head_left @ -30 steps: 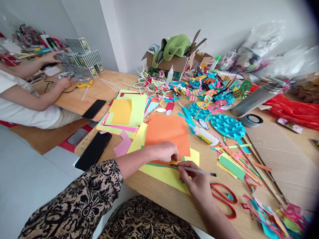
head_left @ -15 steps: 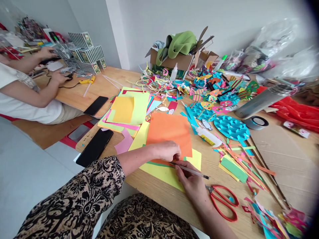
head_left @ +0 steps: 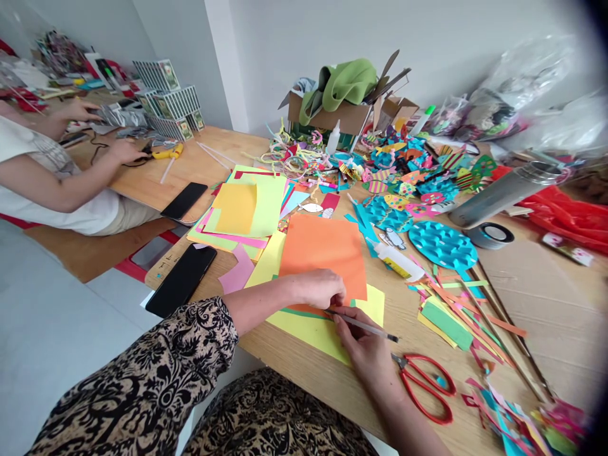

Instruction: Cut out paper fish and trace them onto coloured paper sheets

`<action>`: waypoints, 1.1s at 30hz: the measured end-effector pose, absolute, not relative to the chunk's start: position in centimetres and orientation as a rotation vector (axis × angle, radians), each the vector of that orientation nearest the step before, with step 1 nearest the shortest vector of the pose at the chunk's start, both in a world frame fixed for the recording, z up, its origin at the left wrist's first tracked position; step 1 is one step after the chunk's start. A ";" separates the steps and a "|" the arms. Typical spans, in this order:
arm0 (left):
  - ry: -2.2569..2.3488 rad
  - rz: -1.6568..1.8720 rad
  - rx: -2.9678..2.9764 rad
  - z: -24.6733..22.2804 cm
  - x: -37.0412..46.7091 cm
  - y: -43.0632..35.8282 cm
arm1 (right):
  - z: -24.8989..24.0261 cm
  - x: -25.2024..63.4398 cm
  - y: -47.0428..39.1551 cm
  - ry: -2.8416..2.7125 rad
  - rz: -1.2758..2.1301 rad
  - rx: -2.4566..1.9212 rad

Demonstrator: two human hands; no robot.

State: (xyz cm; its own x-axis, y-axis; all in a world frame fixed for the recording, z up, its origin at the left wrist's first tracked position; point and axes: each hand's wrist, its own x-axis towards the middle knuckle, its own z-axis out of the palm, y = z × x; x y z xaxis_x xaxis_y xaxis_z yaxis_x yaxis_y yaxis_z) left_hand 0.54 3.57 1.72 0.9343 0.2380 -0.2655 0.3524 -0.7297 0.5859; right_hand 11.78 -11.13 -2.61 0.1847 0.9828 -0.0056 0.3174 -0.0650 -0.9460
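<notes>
An orange sheet (head_left: pixel 323 247) lies on green and yellow paper (head_left: pixel 308 329) near the table's front edge. My left hand (head_left: pixel 325 288) rests on the orange sheet's lower part with its fingers curled down; what lies under the fingertips is hidden. Just right of it, my right hand (head_left: pixel 363 335) holds a thin grey pen (head_left: pixel 368 327), its tip end by my left fingers and its dark end pointing right. Red-handled scissors (head_left: pixel 425 383) lie beside my right wrist, their blades partly hidden by that hand.
Stacked coloured paper (head_left: pixel 270 206) and two black phones (head_left: pixel 183 278) lie left. A glue bottle (head_left: pixel 399 261), paper strips (head_left: pixel 465 304), a blue oval (head_left: pixel 441 244) and a steel flask (head_left: pixel 503 193) are right. Another person's arm (head_left: pixel 80 183) is far left.
My hands, the pen and the orange sheet look the same. At the far left, the other person's nearer hand has moved to the right, toward the yellow tool.
</notes>
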 end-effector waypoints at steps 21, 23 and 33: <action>0.421 -0.205 2.384 1.8 0.4 3.5 | -1.9 11.3 -11.1 -1.472 0.685 -1.570; 0.422 -0.204 2.380 1.9 0.4 3.4 | -1.8 11.3 -11.2 -1.478 0.666 -1.564; 0.426 -0.190 2.379 1.7 0.5 3.4 | -2.2 11.3 -11.3 -1.459 0.683 -1.577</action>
State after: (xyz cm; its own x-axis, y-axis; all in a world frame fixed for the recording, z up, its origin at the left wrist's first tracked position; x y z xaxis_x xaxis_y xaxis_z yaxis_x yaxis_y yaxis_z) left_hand 0.45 3.45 1.75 0.9352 0.2507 -0.2500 0.3535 -0.6994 0.6211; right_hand 11.31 -11.29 -2.17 0.1667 0.9736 0.1560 0.5037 0.0519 -0.8623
